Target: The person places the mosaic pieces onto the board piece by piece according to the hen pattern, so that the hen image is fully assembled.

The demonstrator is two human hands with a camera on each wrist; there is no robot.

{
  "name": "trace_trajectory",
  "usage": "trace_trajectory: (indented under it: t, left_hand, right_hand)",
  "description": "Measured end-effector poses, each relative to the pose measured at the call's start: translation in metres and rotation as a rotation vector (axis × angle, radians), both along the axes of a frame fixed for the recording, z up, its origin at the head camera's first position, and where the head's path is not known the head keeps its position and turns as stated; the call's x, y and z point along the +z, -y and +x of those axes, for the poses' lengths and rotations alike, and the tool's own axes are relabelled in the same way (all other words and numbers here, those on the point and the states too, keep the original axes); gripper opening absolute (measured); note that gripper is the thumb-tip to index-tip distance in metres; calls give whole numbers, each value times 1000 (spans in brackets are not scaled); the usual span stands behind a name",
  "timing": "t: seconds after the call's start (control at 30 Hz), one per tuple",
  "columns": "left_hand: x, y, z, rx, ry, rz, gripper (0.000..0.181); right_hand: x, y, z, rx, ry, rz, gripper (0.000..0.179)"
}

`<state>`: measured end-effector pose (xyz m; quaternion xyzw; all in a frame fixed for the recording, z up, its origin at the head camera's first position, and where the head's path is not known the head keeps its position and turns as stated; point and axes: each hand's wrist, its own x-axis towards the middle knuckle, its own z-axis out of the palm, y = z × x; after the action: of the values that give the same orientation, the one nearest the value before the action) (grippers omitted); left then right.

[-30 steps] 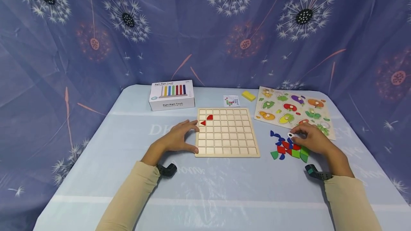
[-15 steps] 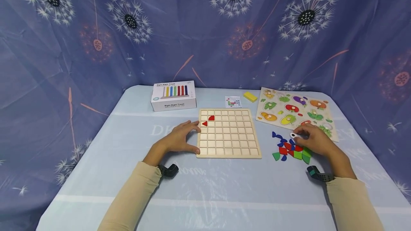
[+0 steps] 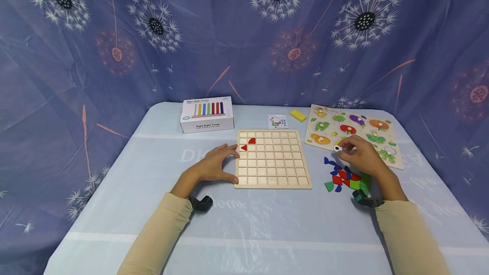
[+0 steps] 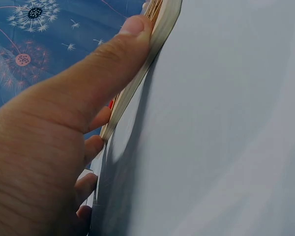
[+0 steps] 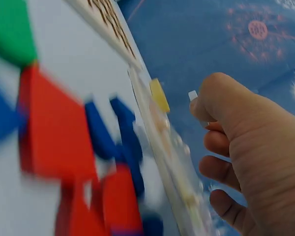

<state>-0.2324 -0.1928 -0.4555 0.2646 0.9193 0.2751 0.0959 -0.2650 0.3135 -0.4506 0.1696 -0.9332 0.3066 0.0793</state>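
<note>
My right hand (image 3: 361,155) pinches a small white round piece with a black dot (image 3: 337,148) between thumb and fingertips, raised above the table near the picture board. In the right wrist view only a white sliver (image 5: 192,95) of that piece shows past the thumb. My left hand (image 3: 214,164) rests along the left side of a wooden grid board (image 3: 272,160), thumb and fingers spread against its edge. On the grid, a red quarter-round piece (image 3: 252,141) and a red triangle (image 3: 244,147) lie in cells near the upper left.
Below my right hand lies a pile of red, blue and green shapes (image 3: 337,179). Behind it stands a vegetable peg puzzle (image 3: 321,139). A pattern card (image 3: 277,122), a yellow block (image 3: 298,116) and a white toy box (image 3: 208,126) are along the back.
My right hand has lifted away from the pile with the white round piece, moving up and slightly left. The left hand stays at the grid board's edge.
</note>
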Motion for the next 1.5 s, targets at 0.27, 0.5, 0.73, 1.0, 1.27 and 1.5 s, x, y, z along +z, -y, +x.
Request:
trace_trajectory:
  t: [0.27,0.5,0.73,1.0,1.27,1.5]
  left_hand:
    - [-3,0,3,10,14,2,79]
    - [-4,-1,5,15,20,-4,78]
    - [-5,1,6,26,33,-11,78]
    - [-5,-2,4,21,29,-4,78]
    - [-4,0,2,27,32,-22,79]
    - [-3,0,0,22,14,-6,80]
  right_hand:
    - [3,52,-27,199,-69,-124,19]
    - [4,101,-46,301,-53,-153,20]
    - [3,157,-56,441,2,-182,20]
    - [-10,218,-54,485,125,-176,18]
    - [-23,235,-51,486,98,-176,18]
    - [-25,234,-53,476,91,-182,20]
